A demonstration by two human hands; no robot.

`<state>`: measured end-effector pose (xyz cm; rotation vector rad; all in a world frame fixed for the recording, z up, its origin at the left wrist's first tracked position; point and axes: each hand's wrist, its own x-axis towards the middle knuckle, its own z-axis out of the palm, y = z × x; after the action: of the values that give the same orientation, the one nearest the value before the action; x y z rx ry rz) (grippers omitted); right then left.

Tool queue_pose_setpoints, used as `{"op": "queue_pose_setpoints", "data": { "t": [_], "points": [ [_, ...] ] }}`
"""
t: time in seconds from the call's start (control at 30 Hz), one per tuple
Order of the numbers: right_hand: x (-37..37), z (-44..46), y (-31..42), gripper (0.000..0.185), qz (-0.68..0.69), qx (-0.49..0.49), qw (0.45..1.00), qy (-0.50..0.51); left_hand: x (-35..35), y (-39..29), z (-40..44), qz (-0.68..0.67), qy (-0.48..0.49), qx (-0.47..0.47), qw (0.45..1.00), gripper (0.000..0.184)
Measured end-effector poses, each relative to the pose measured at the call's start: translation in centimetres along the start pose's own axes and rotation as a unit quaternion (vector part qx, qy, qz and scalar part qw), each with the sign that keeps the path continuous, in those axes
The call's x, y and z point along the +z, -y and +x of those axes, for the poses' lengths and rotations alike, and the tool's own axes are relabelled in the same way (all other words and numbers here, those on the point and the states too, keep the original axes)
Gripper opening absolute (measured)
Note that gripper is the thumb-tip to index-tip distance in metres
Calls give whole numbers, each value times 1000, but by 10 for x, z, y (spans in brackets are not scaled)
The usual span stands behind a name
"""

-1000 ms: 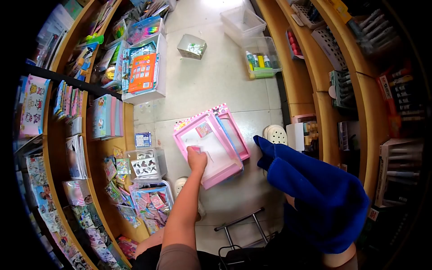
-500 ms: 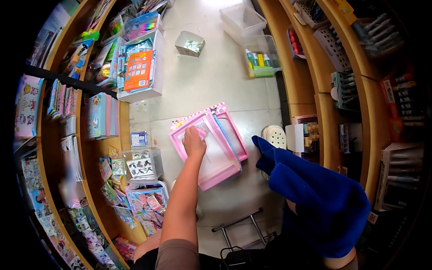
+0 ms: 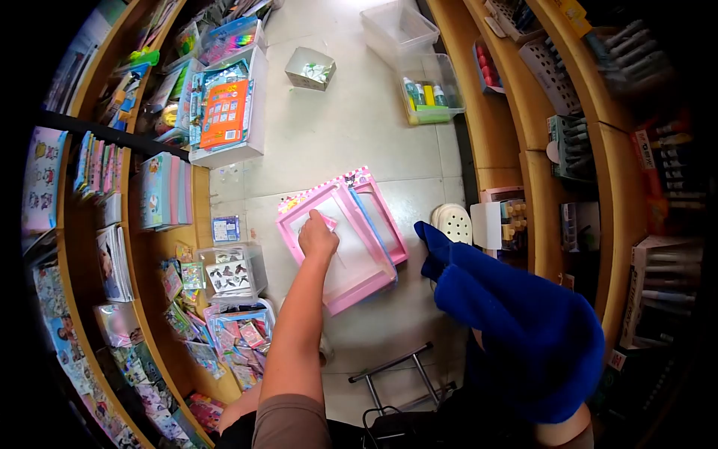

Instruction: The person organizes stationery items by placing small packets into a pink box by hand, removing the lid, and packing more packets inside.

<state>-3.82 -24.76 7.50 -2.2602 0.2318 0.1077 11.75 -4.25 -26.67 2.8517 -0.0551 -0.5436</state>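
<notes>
My left hand [image 3: 319,237] reaches down into a shallow pink tray-like box [image 3: 340,301], its fingers closed on a small pink object [image 3: 330,223] that is mostly hidden. Whitish, flat material covers the bottom of the box. A narrower compartment, with a blue strip along it, runs down the right side, and a checked edge with cartoon figures lines the far end. Over my right forearm hangs a dark blue cloth [image 3: 520,329]. Only skin near the brown sleeve shows at the lower right; the cloth hides my right hand.
Wooden shelves [image 3: 493,123] of stationery line both sides. A small carton [image 3: 311,69] and a clear bin [image 3: 432,90] with bottles stand farther off. Left are a white box [image 3: 254,120] of books and a clear container [image 3: 258,273]. A folding metal frame [image 3: 396,374] stands near my legs.
The whole view has shifted slightly. My left hand stays over the pink box with its fingers closed. The blue cloth has sunk a little and its folds look different.
</notes>
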Motion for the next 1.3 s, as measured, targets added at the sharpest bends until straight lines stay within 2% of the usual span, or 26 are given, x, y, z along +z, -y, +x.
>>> {"op": "queue_pose_setpoints", "data": {
  "t": [0.07, 0.1, 0.17, 0.27, 0.3, 0.37, 0.4, 0.47, 0.5, 0.53, 0.6, 0.67, 0.7, 0.77, 0.8, 0.83, 0.87, 0.9, 0.97, 1.0, 1.03, 1.07, 1.13, 1.17, 1.2, 1.3],
  "points": [
    [-4, -3, 1, 46, -118, -39, 992, -17, -14, 2, -11, -20, 8, -11, 1000, 37],
    [-8, -6, 1, 45, -128, -68, 989, -30, -22, 6, -16, -40, -2, -7, 999, 36],
    [-10, -12, 2, 42, -85, -61, 993, -56, -40, 12, -26, -81, -25, 5, 996, 35],
    [2, -12, -1, 34, 137, 35, 986, -87, -73, 25, -35, -175, -28, -10, 984, 32],
    [7, -4, -1, 31, 250, 57, 962, -90, -87, 24, -42, -278, -10, -26, 960, 29],
    [10, -2, 0, 28, 122, -62, 982, -132, -119, 20, -60, -476, 28, -50, 878, 24],
    [12, 0, 1, 27, 56, -117, 978, -163, -134, 16, -69, -502, 41, -46, 863, 23],
    [24, 2, 5, 18, 210, -56, 965, -147, -171, -3, -104, -597, 97, -3, 796, 23],
    [30, 2, 13, 11, 350, 40, 931, -95, -190, -14, -126, -640, 125, 20, 758, 24],
    [47, 4, 1, 11, 257, -36, 961, -99, -206, -26, -151, -667, 147, 18, 730, 23],
    [69, 0, 1, 14, 38, -166, 976, -133, -219, -44, -198, -714, 175, 23, 677, 20],
    [82, -14, 22, 14, -214, -265, 925, -167, -203, -55, -230, -744, 183, 48, 641, 25],
    [94, -20, 17, 14, -126, -273, 942, -148, -192, -59, -239, -753, 185, 62, 628, 33],
    [114, -31, 11, 14, 56, -285, 951, -108, -190, -66, -255, -784, 220, 14, 580, 42],
    [118, -30, 9, 17, 29, -276, 956, -99, -191, -67, -260, -798, 239, -12, 553, 47],
    [117, -26, 12, 21, 1, -267, 959, -91, -191, -68, -262, -797, 240, -3, 555, 49],
    [110, -27, 19, 15, -37, -272, 957, -99, -192, -68, -262, -794, 241, 4, 558, 52],
    [111, -20, 14, 13, -58, -323, 936, -124, -194, -67, -260, -791, 243, 9, 561, 54],
    [116, -8, 5, 11, -42, -305, 937, -167, -195, -67, -252, -794, 277, 37, 540, 51],
    [118, -2, 0, 11, -35, -294, 937, -188, -185, -68, -245, -781, 248, 63, 570, 48],
    [108, 0, 4, 16, -70, -272, 948, -153, -174, -69, -237, -765, 220, 87, 599, 47],
    [111, 7, -5, 19, -60, -266, 943, -190, -185, -75, -242, -746, 211, 60, 628, 44],
    [112, 16, -8, 25, -103, -241, 933, -247, -200, -74, -240, -724, 226, 96, 644, 45],
    [115, 21, -3, 26, -29, -229, 923, -308, -213, -72, -240, -713, 231, 116, 652, 46],
    [114, 26, -9, 26, 8, -184, 944, -275, -236, -72, -248, -707, 238, 83, 661, 40],
    [110, 33, -2, 24, 179, -73, 955, -225, -219, -62, -234, -636, 79, 200, 741, 32]
  ]
}}
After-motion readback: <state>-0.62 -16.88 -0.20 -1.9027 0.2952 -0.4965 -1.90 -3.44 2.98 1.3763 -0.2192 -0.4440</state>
